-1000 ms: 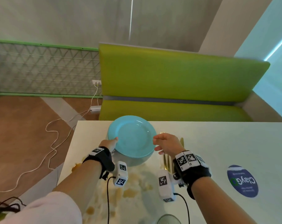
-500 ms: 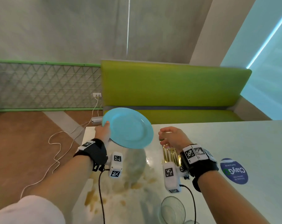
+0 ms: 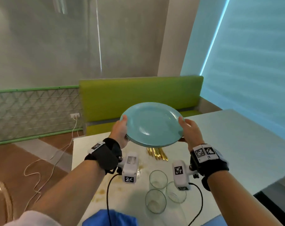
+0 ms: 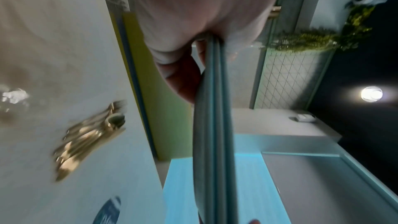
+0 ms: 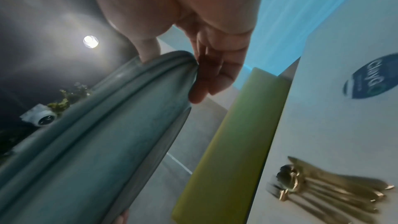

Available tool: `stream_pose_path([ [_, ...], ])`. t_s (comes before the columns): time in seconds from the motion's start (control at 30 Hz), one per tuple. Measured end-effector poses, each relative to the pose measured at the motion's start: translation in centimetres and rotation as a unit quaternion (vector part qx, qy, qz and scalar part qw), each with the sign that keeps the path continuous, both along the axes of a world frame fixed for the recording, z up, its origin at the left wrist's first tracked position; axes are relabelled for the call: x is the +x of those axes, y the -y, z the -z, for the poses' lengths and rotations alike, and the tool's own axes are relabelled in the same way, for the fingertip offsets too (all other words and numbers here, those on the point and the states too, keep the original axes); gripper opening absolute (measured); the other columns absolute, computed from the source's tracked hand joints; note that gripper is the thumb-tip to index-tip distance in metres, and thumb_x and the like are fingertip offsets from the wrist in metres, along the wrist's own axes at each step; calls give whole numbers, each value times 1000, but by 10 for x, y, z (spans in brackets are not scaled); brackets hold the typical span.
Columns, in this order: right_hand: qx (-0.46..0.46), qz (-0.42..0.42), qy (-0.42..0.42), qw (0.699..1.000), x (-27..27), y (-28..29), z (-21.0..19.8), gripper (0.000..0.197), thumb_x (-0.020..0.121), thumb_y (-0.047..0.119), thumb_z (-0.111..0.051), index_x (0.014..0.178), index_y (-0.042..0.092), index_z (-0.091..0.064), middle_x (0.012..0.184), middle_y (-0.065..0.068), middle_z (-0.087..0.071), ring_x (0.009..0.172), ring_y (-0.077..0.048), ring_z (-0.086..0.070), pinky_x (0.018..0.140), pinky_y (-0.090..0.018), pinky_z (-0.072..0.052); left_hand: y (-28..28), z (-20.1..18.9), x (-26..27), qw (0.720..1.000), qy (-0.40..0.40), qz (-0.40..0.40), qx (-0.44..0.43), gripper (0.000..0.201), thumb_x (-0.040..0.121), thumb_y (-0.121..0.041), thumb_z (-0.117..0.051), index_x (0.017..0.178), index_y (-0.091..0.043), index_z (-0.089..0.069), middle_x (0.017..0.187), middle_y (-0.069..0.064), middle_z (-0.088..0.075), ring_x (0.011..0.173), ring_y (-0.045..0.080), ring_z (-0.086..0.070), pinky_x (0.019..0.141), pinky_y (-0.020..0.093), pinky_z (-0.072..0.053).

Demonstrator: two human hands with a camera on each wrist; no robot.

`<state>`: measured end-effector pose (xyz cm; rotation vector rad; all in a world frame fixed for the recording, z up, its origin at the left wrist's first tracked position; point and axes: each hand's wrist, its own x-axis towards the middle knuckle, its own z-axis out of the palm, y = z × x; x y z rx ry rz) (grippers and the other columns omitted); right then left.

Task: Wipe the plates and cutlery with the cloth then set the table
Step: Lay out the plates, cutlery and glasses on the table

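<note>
Head view: both hands' grip (image 3: 120,132) (image 3: 190,131) clamps stacked plates (image 3: 151,124) by the rims.

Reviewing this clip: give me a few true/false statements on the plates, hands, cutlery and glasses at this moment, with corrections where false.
1. Both hands hold the stack of blue plates above the table: the left hand at one rim, the right hand at the opposite rim. True.
2. Only one plate is held. False: the left wrist view shows several stacked rims.
3. The gold cutlery lies on the table. True.
4. The three glasses are stacked on the plates. False: they stand on the table, nearer the person.
5. The right hand holds the blue cloth. False: the cloth lies at the near edge.
</note>
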<state>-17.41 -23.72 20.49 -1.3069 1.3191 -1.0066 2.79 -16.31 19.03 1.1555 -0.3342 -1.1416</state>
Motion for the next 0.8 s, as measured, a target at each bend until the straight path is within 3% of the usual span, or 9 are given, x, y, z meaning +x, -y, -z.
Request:
stream_pose_path([
  [0.03,-7,28,-10,1000,-14,-3,1,48,88,40,-55,126,12,-48,117,-12,-57,92,-26,-60,67,-35,-56,2,3,-12,1000,2,19,-2,46,99,-41,-37,134,-12,-47,115,10,-67,94,26,-67,77,40,-56],
  [0.13,-20,81,-56,995,-55,-10,7,42,88,21,-59,126,5,-51,109,-10,-57,88,-24,-55,49,-20,-49,8,10,-47,999,1,51,9,47,96,-44,-45,133,-15,-43,122,11,-63,102,32,-65,80,45,-56],
  [0.27,30,124,-33,991,-102,-4,27,36,86,9,-56,121,-2,-56,109,-18,-62,87,-27,-57,68,-35,-52,21,23,-94,997,-16,72,31,52,91,-52,-48,128,-15,-48,115,8,-65,97,30,-66,81,46,-56],
  [0.33,60,130,-14,990,-121,2,37,31,87,6,-53,115,-3,-61,96,-15,-63,80,-26,-57,60,-29,-49,27,28,-115,995,-28,91,37,40,95,-49,-42,111,-14,-55,96,7,-68,84,27,-66,75,41,-56],
  [0.43,100,148,37,983,-145,13,44,13,89,4,-49,92,2,-62,79,-11,-58,61,-20,-52,43,-21,-43,40,38,-138,991,-44,106,67,38,97,-48,-36,94,-16,-55,80,7,-67,72,25,-65,63,38,-53],
  [0.53,129,162,71,976,-169,35,50,22,92,5,-48,70,8,-52,70,-8,-51,60,-19,-49,50,-29,-44,67,46,-156,991,-44,93,87,43,96,-50,-37,107,-13,-57,93,13,-70,83,31,-68,77,47,-56],
  [0.6,137,175,73,972,-188,56,56,23,92,6,-47,69,8,-51,71,-9,-51,64,-24,-50,52,-31,-44,90,52,-168,991,-31,87,93,47,96,-49,-38,119,-11,-55,107,15,-69,95,34,-67,87,51,-54],
  [0.67,142,209,86,964,-210,80,63,23,92,6,-45,70,5,-51,70,-10,-51,63,-24,-50,49,-29,-42,113,55,-178,992,4,62,110,46,96,-47,-40,119,-9,-54,109,13,-66,98,32,-66,88,48,-54],
  [0.8,136,298,122,937,-264,125,76,21,91,5,-46,103,-5,-59,66,-10,-51,66,-26,-52,48,-31,-43,155,61,-189,985,82,-1,151,52,98,-47,-35,128,-7,-50,108,12,-59,97,30,-60,79,37,-51],
])
